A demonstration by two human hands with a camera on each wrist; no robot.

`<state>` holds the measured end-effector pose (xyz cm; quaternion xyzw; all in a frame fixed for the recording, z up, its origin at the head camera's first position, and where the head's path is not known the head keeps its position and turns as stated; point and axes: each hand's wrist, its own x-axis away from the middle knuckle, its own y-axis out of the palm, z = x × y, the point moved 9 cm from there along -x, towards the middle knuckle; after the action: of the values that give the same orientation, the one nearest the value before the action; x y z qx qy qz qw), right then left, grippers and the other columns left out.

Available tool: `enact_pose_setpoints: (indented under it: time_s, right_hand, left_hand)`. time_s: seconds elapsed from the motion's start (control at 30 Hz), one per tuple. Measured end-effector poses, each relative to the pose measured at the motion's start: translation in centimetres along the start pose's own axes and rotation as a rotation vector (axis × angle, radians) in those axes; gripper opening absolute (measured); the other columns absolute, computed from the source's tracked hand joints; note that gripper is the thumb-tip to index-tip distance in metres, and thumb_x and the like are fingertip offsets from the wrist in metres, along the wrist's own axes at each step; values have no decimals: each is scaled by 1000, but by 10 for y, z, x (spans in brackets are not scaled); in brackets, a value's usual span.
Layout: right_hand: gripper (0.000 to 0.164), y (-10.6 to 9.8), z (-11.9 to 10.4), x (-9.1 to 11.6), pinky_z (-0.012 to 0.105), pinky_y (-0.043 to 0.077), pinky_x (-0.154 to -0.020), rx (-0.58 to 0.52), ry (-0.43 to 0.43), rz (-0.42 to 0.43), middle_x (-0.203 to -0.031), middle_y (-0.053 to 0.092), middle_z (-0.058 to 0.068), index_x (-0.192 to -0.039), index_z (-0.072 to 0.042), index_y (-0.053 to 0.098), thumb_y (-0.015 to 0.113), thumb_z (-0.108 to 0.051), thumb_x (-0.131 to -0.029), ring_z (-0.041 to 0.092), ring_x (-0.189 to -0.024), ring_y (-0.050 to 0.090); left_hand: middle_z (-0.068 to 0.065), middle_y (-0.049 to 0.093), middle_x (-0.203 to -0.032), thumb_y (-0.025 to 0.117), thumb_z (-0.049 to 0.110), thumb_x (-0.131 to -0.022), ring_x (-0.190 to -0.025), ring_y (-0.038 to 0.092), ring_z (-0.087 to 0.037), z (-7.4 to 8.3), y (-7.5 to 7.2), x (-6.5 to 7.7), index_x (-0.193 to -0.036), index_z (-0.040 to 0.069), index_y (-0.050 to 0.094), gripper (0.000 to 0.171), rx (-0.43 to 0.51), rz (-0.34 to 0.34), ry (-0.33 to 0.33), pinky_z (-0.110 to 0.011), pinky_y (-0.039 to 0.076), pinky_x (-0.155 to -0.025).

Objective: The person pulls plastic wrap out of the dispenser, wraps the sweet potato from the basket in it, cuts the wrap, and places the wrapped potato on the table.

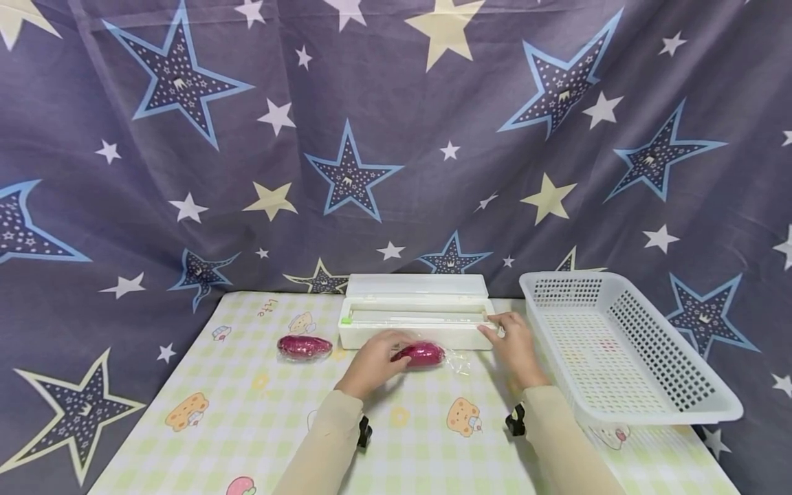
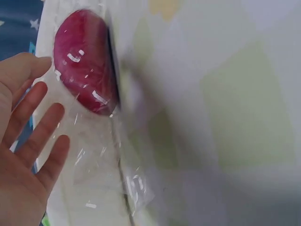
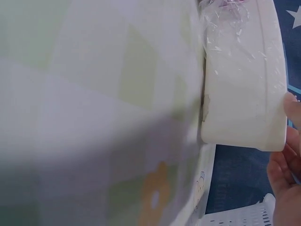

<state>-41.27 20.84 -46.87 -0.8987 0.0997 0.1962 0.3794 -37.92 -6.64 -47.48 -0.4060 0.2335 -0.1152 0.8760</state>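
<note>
A white cling film box (image 1: 421, 335) stands at the back of the table with its lid raised and a roll inside. Against its front lies a purple-red oblong item (image 1: 423, 354), shaped like a sweet potato, in clear film whose loose end (image 2: 103, 160) trails along the box. My left hand (image 1: 379, 361) is beside this item, its fingers spread and loosely bent in the left wrist view. At the box's right end, my right hand (image 1: 513, 344) holds the corner, thumb at the front edge and fingers around the end. A second film-wrapped purple-red item (image 1: 304, 347) lies to the left.
A white perforated plastic basket (image 1: 671, 416) stands at the table's right side, close to my right forearm. The checked tablecloth (image 1: 229, 426) covers the table. Behind it hangs a dark curtain (image 1: 396, 89) with stars.
</note>
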Motion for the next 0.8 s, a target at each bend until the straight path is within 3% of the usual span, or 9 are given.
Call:
enact_pose_setpoints:
  time_s: [0.1, 0.2, 0.3, 0.4, 0.6, 0.8]
  right_hand:
    - [38, -1, -2, 0, 48, 51, -89, 16, -22, 4, -108, 62, 17, -112, 3, 71, 80, -24, -87, 33, -97, 60]
    - [37, -2, -3, 0, 48, 51, -87, 29, -32, 6, -104, 62, 16, -111, 4, 71, 81, -22, -86, 33, -94, 60]
    - [37, -2, -4, 1, 48, 51, -87, 35, -38, 8, -103, 62, 16, -111, 3, 72, 81, -22, -86, 33, -93, 60]
    - [36, -1, -5, 0, 46, 52, -86, 44, -46, 7, -101, 62, 15, -111, 3, 72, 81, -21, -86, 32, -91, 60]
    - [36, -1, -6, 0, 46, 52, -85, 48, -41, -4, -100, 61, 15, -110, 4, 72, 81, -21, -86, 31, -90, 59]
    - [38, 0, -5, -2, 47, 52, -86, 48, -24, -25, -102, 61, 16, -112, 4, 71, 80, -22, -87, 31, -92, 59]
  left_hand:
    - [3, 67, -120, 78, 16, -88, -111, 61, -19, -4, -15, 3, -120, 19, 71, 33, -7, 85, -27, -41, 50, -97]
    - [2, 66, -112, 80, 16, -86, -100, 62, -18, -11, -36, 7, -118, 19, 71, 33, -35, 219, -41, -38, 54, -87]
    - [-4, 65, -109, 83, 14, -83, -99, 60, -23, -21, -60, 13, -115, 14, 72, 34, -72, 380, -48, -40, 53, -86]
    - [-11, 61, -108, 86, 15, -80, -102, 55, -29, -36, -80, 19, -114, 12, 71, 37, -86, 476, -111, -45, 51, -88]
    - [-17, 57, -114, 89, 26, -77, -105, 52, -36, -66, -98, 25, -116, 7, 69, 48, -105, 460, -241, -50, 46, -92]
    - [-21, 61, -112, 89, 25, -78, -103, 54, -37, -76, -101, 22, -113, 4, 68, 46, -82, 401, -242, -50, 46, -92]
